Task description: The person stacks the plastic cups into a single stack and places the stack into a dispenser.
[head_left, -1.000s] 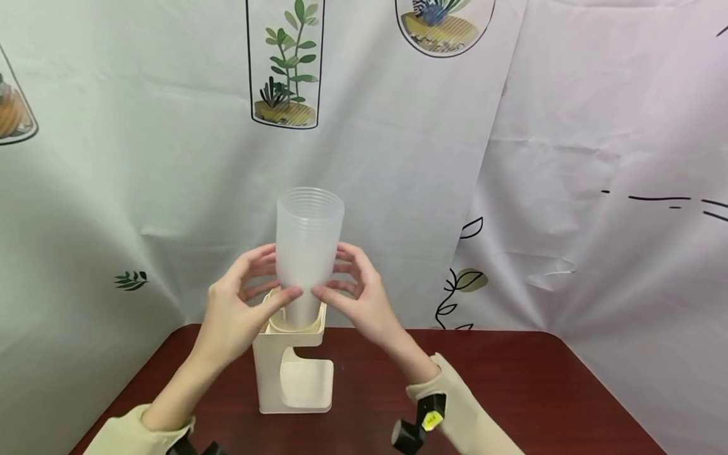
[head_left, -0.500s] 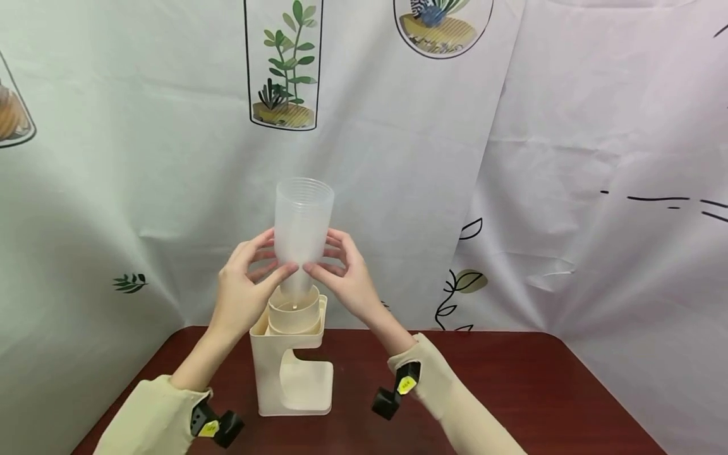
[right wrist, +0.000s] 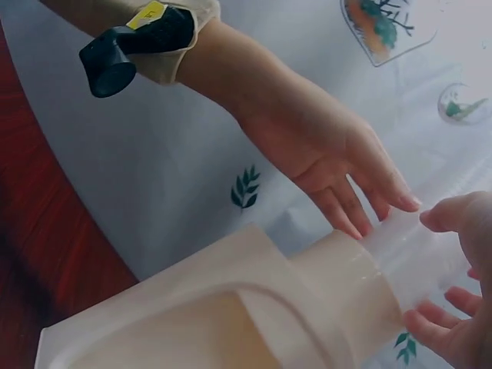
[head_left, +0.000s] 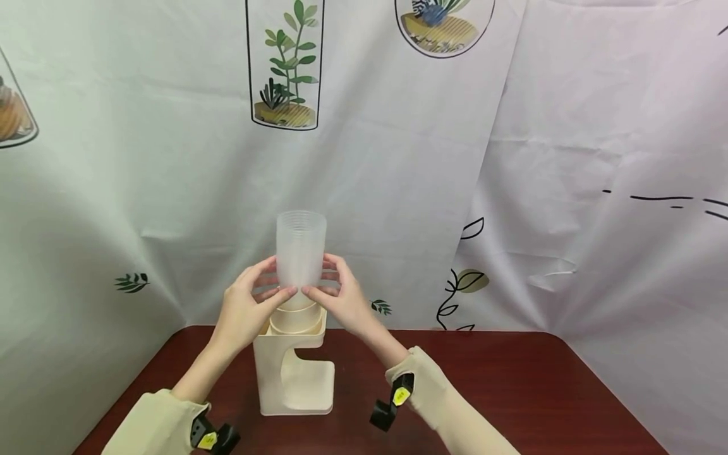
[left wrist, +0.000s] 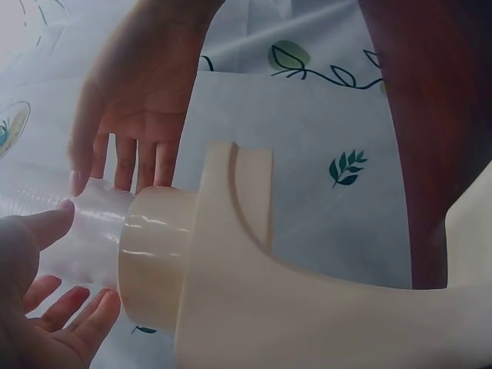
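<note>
Both hands hold a stack of translucent plastic cups upright between them. My left hand grips its left side and my right hand its right, thumbs in front and fingers round the sides. The lower end of the stack sits inside the round cream collar on top of a cream cup dispenser. In the left wrist view the cups enter the collar. The right wrist view shows the same collar with the fingertips close to its rim. The bottom of the stack is hidden inside.
The dispenser stands on a dark red table, its lower front opening facing right. A pale printed cloth hangs behind the table. Black wrist cameras are strapped to both sleeves.
The cup stack first rose and shifted away from me, its lower end at the collar. Since then both hands have lowered it, and its bottom has gone down into the collar.
</note>
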`<state>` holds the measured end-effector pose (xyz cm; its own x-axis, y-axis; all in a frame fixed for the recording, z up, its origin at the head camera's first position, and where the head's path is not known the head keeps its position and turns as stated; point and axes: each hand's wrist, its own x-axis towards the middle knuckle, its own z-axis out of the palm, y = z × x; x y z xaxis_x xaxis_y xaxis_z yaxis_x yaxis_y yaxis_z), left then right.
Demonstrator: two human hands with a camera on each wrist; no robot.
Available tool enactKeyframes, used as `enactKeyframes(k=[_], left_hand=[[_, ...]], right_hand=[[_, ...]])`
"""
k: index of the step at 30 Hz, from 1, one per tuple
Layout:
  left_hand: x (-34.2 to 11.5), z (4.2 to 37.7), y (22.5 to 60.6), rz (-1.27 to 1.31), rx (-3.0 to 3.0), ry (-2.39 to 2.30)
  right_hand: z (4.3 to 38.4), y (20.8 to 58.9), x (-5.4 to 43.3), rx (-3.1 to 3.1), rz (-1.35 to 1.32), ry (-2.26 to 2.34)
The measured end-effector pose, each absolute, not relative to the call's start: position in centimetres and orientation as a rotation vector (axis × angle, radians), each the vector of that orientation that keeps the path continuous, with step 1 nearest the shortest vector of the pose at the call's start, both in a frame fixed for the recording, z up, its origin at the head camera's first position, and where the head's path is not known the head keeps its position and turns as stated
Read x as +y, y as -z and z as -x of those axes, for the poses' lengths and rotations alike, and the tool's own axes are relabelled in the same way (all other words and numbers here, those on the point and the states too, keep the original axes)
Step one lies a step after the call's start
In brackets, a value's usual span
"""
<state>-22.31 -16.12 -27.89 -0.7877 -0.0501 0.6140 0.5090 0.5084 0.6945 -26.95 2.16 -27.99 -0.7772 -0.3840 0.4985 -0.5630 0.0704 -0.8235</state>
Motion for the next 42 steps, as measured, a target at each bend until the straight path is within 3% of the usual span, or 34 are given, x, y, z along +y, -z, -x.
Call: enactKeyframes(k=[14, 42], left_hand=[[-16.3, 21.4, 29.0, 0.310, -2.334, 1.118], [-16.5, 20.9, 29.0, 0.239, -2.409, 1.062]], right_hand=[[26.8, 30.3, 2.6, -2.302, -0.931, -1.697], [26.7, 30.7, 2.6, -2.370, -0.917, -1.585]])
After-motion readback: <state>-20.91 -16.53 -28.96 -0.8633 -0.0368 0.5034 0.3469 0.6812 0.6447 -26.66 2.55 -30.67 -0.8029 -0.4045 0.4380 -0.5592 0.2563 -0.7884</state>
